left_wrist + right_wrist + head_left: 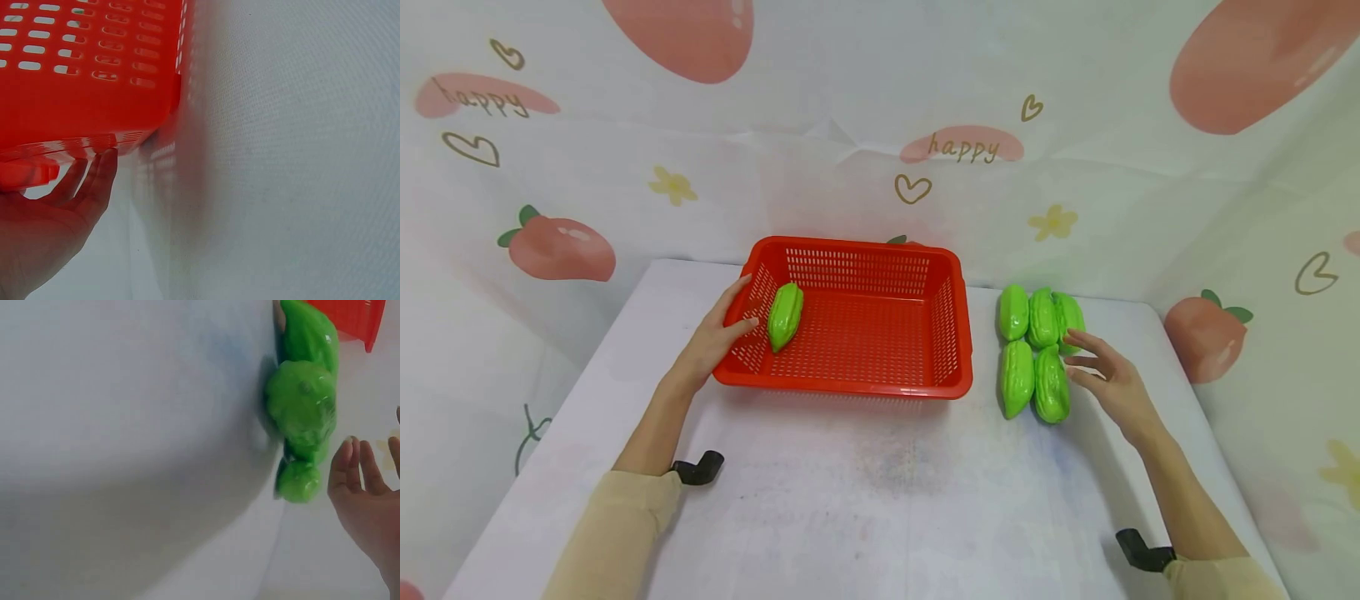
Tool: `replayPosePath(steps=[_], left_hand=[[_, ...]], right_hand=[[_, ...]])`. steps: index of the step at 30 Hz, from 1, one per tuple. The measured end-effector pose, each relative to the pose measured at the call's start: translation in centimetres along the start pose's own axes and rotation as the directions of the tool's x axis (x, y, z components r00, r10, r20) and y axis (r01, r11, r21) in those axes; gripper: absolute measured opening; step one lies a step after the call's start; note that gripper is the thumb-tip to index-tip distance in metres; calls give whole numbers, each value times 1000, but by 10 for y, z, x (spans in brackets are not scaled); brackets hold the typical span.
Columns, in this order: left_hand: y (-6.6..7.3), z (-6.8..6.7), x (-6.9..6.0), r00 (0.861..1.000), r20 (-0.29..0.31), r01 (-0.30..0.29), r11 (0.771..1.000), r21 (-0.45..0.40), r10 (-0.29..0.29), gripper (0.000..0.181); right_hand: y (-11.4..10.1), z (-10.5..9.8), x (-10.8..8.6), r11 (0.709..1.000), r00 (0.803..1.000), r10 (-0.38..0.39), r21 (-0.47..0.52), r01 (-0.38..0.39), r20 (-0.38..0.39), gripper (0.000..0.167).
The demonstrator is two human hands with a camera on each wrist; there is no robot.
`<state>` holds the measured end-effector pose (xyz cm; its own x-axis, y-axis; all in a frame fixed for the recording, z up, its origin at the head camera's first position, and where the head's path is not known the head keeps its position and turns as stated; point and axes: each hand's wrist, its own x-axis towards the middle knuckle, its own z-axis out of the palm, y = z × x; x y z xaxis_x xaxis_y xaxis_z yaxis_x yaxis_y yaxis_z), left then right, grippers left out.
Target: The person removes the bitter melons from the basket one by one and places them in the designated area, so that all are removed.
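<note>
At the left end of the red plastic basket (842, 387), my left hand (706, 346) grips the rim, thumb over the inner side and fingers against the outer wall. The left wrist view shows those fingers (94, 181) under the slotted red wall. One green ridged bitter melon (786, 317) lies inside the basket, near its left wall. Several more bitter melons (1018, 379) lie in two rows on the table to the right. My right hand (1112, 379) hovers beside their right edge, fingers loosely bent and holding nothing. In the right wrist view its fingers stand apart from the bitter melons (303, 403).
The white table (880, 500) reaches back to a wall cloth (820, 167) printed with peaches, hearts and flowers. The cloth also hangs along both sides. A black wrist mount (698, 468) sits on the left forearm and another mount (1142, 552) on the right.
</note>
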<state>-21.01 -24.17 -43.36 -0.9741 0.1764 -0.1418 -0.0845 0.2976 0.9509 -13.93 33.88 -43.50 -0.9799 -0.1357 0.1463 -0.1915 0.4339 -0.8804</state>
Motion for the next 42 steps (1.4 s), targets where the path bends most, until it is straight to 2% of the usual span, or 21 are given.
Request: replayPosePath(steps=[6,12,16,25,35,42], left_hand=[[0,0,-1,1000,-2,3,1000,5,-3,69],[0,0,0,1000,3,-6,1000,-9,6,68],[0,0,0,1000,3,-15,1000,-9,15,68],[1,1,-1,1000,4,-21,1000,1,21,68],[4,3,0,1000,-3,-11,1000,-14,10,70],[19,4,-7,1000,5,20,1000,-17,-19,71]], right_hand=[[-18,8,14,990,998,-57,128,60,-25,51],[-34,21,28,965,995,-95,248,89,14,49],[-44,29,37,959,992,-120,261,109,28,47],[-60,50,59,948,987,-163,276,156,0,45],[-76,75,81,974,984,-151,182,132,94,48],[-87,96,92,968,974,-140,231,98,176,53]])
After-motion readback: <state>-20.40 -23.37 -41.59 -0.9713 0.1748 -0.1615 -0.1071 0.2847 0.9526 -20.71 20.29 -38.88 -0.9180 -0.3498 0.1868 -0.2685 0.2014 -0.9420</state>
